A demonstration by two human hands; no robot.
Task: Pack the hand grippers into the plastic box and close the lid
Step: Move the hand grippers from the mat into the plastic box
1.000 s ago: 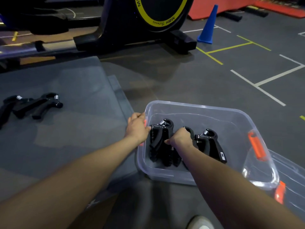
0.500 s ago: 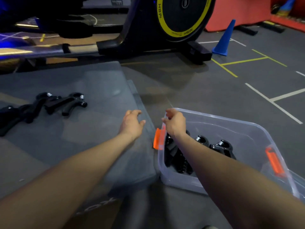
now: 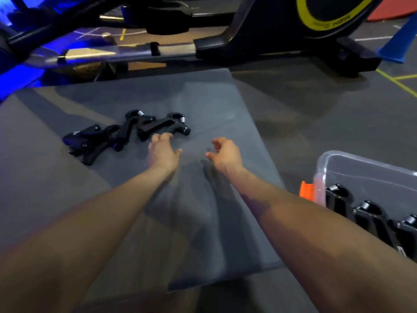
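Bike (image 3: 293, 30) beyond mat (image 3: 214, 109); cone (image 3: 401, 44) right.

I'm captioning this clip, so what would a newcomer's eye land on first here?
Two bare forearms reach across the grey mat, the left hand nearly at a pile of black hand grippers, the right hand empty. At the right edge sits the clear plastic box with more grippers inside.

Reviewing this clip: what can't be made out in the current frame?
- Plastic box: cut off by the right edge of the head view; lid not in view.
- Grippers in the box: count cut off by the same edge.
- Pile of grippers on the mat: overlapping, count unclear.
- Left hand: motion blur hides whether its fingertips touch the nearest gripper.
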